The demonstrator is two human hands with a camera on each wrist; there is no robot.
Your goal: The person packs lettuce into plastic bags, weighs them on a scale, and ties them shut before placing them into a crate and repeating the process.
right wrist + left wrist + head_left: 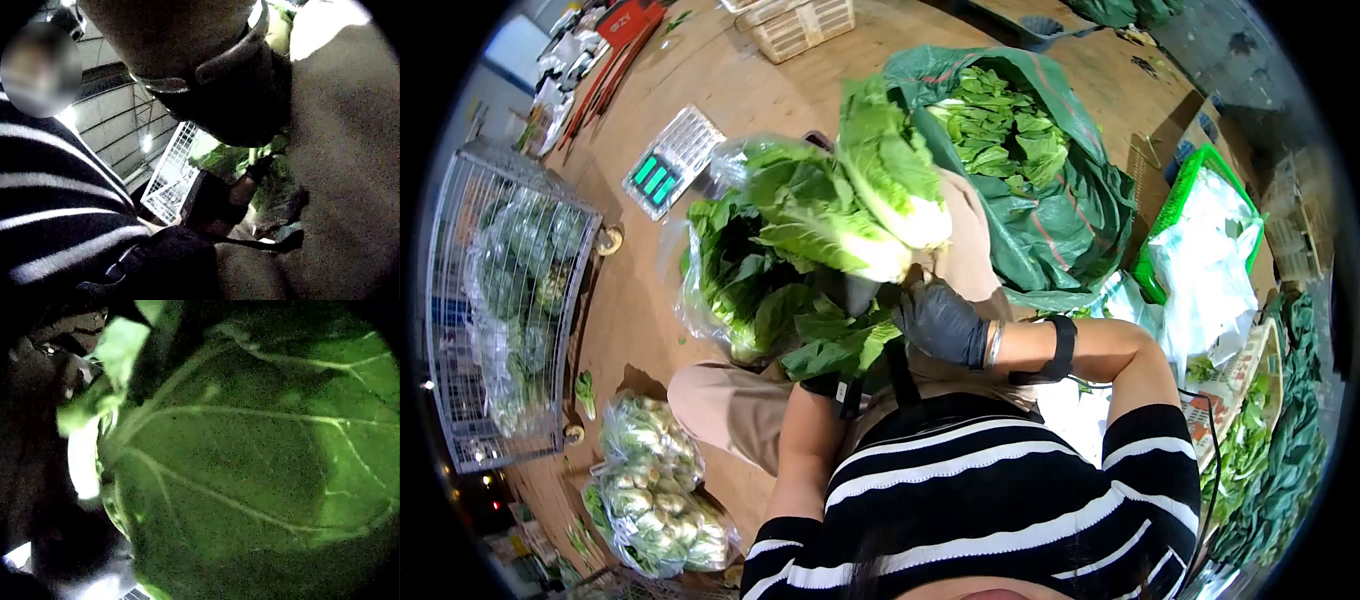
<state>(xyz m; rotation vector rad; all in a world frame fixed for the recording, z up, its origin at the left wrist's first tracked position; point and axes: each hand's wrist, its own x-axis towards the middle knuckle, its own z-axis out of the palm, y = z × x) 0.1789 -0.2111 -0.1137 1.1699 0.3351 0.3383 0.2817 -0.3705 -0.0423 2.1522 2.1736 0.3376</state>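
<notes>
Two heads of long-leaf lettuce, a lower one [825, 215] and an upper one [895, 170], lie over the lap with their pale root ends toward the body. My right hand [945, 322], in a black glove, has its fingers curled at the lower head's root end. Most of my left hand [858, 296] is hidden under the greens, with a patch of dark glove showing below the lettuce. A broad green leaf [250, 462] fills much of the left wrist view. Beside the lettuce, a clear plastic bag [692, 300] holds darker leafy greens [735, 265].
A green woven sack [1090, 215] of loose leaves stands ahead on the right. A digital scale [685, 145] lies on the floor ahead left. Bagged vegetables [655, 495] sit near the left knee, by a wire cage cart [510, 300]. A green basket [1170, 200] and plastic sheets [1205, 260] are at right.
</notes>
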